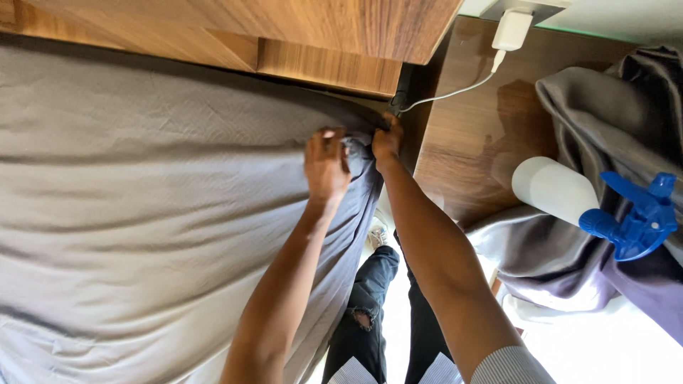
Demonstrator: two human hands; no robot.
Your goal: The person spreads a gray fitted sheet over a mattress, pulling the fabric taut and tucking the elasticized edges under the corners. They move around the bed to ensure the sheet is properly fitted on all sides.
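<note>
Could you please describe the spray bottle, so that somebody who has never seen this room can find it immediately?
Start at the wooden bedside table to the right of the bed, where grey cloth lies piled. The spray bottle lies on its side against that cloth. It is the only white, rounded thing there with a bright blue trigger head, unlike the small white charger plugged in at the wall.

The sheet (142, 185) was plain grey, under a brown wood-grain headboard (284, 28). At right, the nightstand (469, 142) was darker brown wood, with a white charger (511, 30) at its far edge. Nearer lay a white bottle (555, 188) with a blue sprayer (637, 213) on grey cloth (605, 107); jeans (366, 313) were black.
</note>
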